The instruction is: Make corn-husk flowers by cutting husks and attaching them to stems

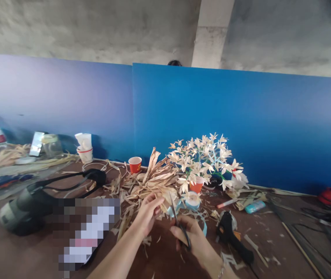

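Observation:
My left hand (148,213) pinches a pale strip of dried husk (165,192) at the edge of a heap of husks. My right hand (190,234) is closed round the black handles of a pair of scissors (178,223), whose blades point up at the strip. Just behind the hands lies a roll of light blue tape (191,200). A bunch of cream husk flowers (203,157) stands in an orange cup (196,186) beyond them.
A black glue gun (232,236) lies right of my right hand. A dark bag (34,203) and a blurred-out object sit at the left. A red paper cup (135,164), stacked white cups (84,149), a jar (50,144) and husk scraps line the blue partition (241,124).

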{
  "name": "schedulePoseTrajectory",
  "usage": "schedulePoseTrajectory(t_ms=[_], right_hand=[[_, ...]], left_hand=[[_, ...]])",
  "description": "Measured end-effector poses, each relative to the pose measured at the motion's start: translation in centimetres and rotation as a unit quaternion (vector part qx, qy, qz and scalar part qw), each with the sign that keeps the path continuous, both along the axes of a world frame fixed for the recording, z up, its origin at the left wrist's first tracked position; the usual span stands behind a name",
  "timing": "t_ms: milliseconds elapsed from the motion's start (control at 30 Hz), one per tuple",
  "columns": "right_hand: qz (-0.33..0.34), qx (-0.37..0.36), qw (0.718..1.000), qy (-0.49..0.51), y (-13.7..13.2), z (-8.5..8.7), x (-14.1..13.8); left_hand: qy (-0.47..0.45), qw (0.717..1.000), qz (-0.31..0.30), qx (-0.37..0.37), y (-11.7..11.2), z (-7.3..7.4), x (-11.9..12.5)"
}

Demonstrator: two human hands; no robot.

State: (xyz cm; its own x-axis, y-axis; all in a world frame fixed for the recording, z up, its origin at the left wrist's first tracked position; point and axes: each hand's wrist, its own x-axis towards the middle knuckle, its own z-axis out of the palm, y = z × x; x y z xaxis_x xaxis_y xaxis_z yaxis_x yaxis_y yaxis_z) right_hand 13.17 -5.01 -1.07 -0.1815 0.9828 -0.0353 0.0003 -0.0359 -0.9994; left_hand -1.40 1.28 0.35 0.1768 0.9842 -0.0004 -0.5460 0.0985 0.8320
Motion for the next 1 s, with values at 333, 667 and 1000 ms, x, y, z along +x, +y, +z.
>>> schedulePoseTrajectory(t_ms=[333,667,1000], right_hand=[[-0.016,0.029,0.999,0.0,0.5,-1.1,-0.4],[-0.036,0.029,0.999,-0.005,0.4,-1.2,-0.7],[-0.036,0.073,0.997,-0.012,0.5,-1.3,-0.6]], left_hand=[[-0.058,0.992,0.092,-0.061,-1.4,-1.2,2.6],[-0.066,0.989,0.104,-0.085,-2.3,-1.4,3.2],[-0.058,0.987,0.119,-0.096,-2.1,-1.7,3.2]])
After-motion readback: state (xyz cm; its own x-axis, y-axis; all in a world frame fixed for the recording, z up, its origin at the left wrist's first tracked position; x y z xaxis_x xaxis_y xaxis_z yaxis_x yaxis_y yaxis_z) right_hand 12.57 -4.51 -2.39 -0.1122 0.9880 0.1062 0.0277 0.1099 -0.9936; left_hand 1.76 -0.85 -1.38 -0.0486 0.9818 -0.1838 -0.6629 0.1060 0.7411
